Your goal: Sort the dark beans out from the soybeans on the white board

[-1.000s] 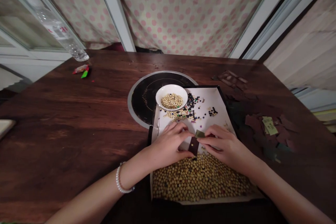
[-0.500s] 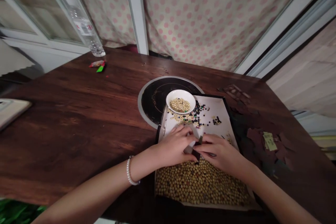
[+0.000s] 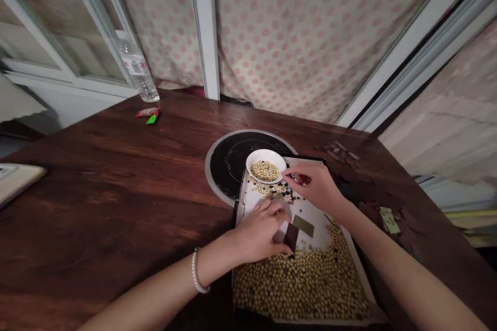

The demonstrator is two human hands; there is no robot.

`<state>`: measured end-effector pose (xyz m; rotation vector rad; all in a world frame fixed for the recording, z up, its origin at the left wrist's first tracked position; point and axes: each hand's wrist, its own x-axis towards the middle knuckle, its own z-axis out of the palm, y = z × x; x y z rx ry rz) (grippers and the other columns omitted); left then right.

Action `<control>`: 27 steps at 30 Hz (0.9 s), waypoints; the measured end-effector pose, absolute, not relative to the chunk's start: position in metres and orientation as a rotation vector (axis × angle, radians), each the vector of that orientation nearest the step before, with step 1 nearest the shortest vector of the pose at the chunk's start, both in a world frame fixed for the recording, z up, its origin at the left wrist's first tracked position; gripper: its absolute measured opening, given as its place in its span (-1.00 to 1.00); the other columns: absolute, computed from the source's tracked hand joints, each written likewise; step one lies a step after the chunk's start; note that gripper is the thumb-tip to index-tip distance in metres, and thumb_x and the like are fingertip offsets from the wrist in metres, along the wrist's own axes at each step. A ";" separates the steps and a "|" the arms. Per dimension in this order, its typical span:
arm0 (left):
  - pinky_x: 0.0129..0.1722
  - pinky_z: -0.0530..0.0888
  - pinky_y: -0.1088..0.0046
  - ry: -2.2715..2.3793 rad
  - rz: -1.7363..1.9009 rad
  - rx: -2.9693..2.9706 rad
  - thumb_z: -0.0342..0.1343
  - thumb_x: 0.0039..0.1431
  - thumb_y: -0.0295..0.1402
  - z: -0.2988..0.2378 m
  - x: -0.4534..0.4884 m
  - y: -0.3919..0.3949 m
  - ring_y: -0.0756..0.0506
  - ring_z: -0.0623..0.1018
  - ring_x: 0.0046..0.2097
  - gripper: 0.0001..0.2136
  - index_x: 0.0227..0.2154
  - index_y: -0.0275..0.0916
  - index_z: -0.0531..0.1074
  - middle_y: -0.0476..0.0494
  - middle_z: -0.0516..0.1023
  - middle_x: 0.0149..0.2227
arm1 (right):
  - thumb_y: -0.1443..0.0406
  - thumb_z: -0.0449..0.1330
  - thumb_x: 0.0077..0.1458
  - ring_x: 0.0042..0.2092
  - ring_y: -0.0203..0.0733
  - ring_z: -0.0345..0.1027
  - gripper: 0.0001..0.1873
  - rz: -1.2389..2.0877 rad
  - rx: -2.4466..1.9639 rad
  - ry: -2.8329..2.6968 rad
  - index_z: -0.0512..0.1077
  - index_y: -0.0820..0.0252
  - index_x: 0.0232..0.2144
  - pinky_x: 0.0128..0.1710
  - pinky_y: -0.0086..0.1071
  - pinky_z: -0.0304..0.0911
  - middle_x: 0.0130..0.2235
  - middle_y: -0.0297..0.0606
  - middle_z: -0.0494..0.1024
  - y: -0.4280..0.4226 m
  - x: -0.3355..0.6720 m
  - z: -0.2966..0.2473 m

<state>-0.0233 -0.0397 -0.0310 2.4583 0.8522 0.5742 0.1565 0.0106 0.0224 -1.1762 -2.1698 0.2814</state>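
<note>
A white-lined tray [image 3: 322, 214] lies on the dark wooden table with a heap of yellow beans [image 3: 298, 282] in its near half. My left hand [image 3: 258, 230] rests in the tray, fingers curled and pinched on a dark brown card [image 3: 291, 236] at the edge of the heap. An olive card [image 3: 303, 225] lies flat beside it. My right hand [image 3: 312, 183] hovers over the scattered dark and yellow beans [image 3: 277, 190], fingertips pinched together by the rim of a small white bowl [image 3: 266, 166] of yellow beans. What the pinch holds is too small to see.
A round black inset plate [image 3: 229, 158] sits under the bowl. Torn brown and green paper pieces [image 3: 392, 217] lie right of the tray. A plastic bottle [image 3: 136, 68] and candy wrappers [image 3: 147, 113] are at the far left edge, a pale flat object [image 3: 15, 178] at the left.
My right hand let go of the cards and moved forward to the bowl. The olive card now lies flat in the tray. My left hand stayed on the brown card. The camera shifted.
</note>
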 end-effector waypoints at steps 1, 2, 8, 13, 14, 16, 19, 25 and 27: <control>-0.05 0.39 0.10 0.857 0.561 2.458 0.38 -0.17 -0.25 -0.031 -0.023 -0.040 -0.28 0.40 -0.06 -0.57 -0.20 -0.26 0.44 -0.17 0.41 -0.16 | 0.32 0.12 0.09 -0.55 -0.35 0.11 -0.81 0.270 -1.180 -2.181 0.54 0.19 -0.35 -0.51 -0.43 0.08 -0.59 -0.40 0.32 0.017 0.154 0.022; -0.04 0.39 0.10 0.860 0.550 2.458 0.39 -0.18 -0.25 -0.030 -0.023 -0.040 -0.28 0.39 -0.06 -0.56 -0.19 -0.27 0.44 -0.17 0.41 -0.15 | 0.32 0.12 0.09 -0.54 -0.34 0.12 -0.80 0.271 -1.186 -2.195 0.55 0.18 -0.31 -0.49 -0.42 0.09 -0.59 -0.41 0.32 0.020 0.153 0.021; 0.00 0.36 0.08 0.835 0.570 2.468 0.29 -0.01 -0.24 -0.029 -0.024 -0.040 -0.25 0.41 -0.06 -0.68 -0.20 -0.23 0.44 -0.16 0.41 -0.15 | 0.32 0.13 0.08 -0.53 -0.34 0.15 -0.78 0.519 -1.267 -2.189 0.55 0.19 -0.26 -0.53 -0.44 0.08 -0.50 -0.34 0.44 -0.006 0.168 0.020; -0.03 0.38 0.10 0.835 0.575 2.462 0.25 0.02 -0.36 -0.030 -0.022 -0.040 -0.24 0.41 -0.08 -0.77 -0.22 -0.21 0.44 -0.14 0.40 -0.17 | 0.39 0.17 0.02 -0.51 -0.32 0.21 -0.86 0.845 -1.310 -2.364 0.55 0.16 -0.42 -0.54 -0.46 0.09 -0.55 -0.36 0.42 -0.046 0.192 0.005; -0.03 0.38 0.09 0.834 0.576 2.462 0.25 0.01 -0.37 -0.030 -0.022 -0.040 -0.24 0.41 -0.07 -0.77 -0.23 -0.21 0.44 -0.14 0.40 -0.17 | 0.41 0.16 0.01 -0.52 -0.31 0.22 -0.85 0.887 -1.327 -2.375 0.54 0.16 -0.44 -0.54 -0.46 0.09 -0.55 -0.36 0.42 -0.052 0.195 0.001; -0.02 0.37 0.09 0.826 0.574 2.461 0.26 0.00 -0.39 -0.029 -0.022 -0.040 -0.25 0.40 -0.07 -0.77 -0.24 -0.22 0.43 -0.14 0.40 -0.17 | 0.43 0.15 0.01 -0.52 -0.31 0.22 -0.83 0.902 -1.362 -2.376 0.54 0.15 -0.45 -0.52 -0.46 0.09 -0.55 -0.37 0.40 -0.062 0.198 -0.005; 0.00 0.36 0.09 0.819 0.564 2.467 0.27 -0.01 -0.37 -0.027 -0.022 -0.041 -0.25 0.39 -0.05 -0.74 -0.22 -0.21 0.42 -0.14 0.40 -0.16 | 0.41 0.15 0.03 -0.51 -0.31 0.22 -0.86 0.865 -1.421 -2.367 0.52 0.14 -0.44 -0.49 -0.44 0.10 -0.55 -0.39 0.38 -0.072 0.196 -0.006; -0.03 0.37 0.11 0.821 0.475 2.541 0.24 0.01 -0.32 -0.023 -0.021 -0.042 -0.26 0.39 -0.07 -0.73 -0.20 -0.24 0.42 -0.16 0.39 -0.16 | 0.44 0.15 -0.05 -0.50 -0.31 0.21 -0.92 0.784 -1.538 -2.323 0.35 0.18 -0.48 -0.49 -0.45 0.06 -0.56 -0.43 0.33 -0.080 0.187 -0.005; -0.05 0.38 0.12 0.821 0.467 2.546 0.23 0.02 -0.32 -0.022 -0.020 -0.043 -0.26 0.40 -0.09 -0.76 -0.23 -0.25 0.43 -0.17 0.38 -0.18 | 0.46 0.13 -0.07 -0.51 -0.32 0.21 -0.90 0.771 -1.545 -2.315 0.33 0.17 -0.50 -0.50 -0.45 0.04 -0.56 -0.44 0.31 -0.081 0.186 -0.009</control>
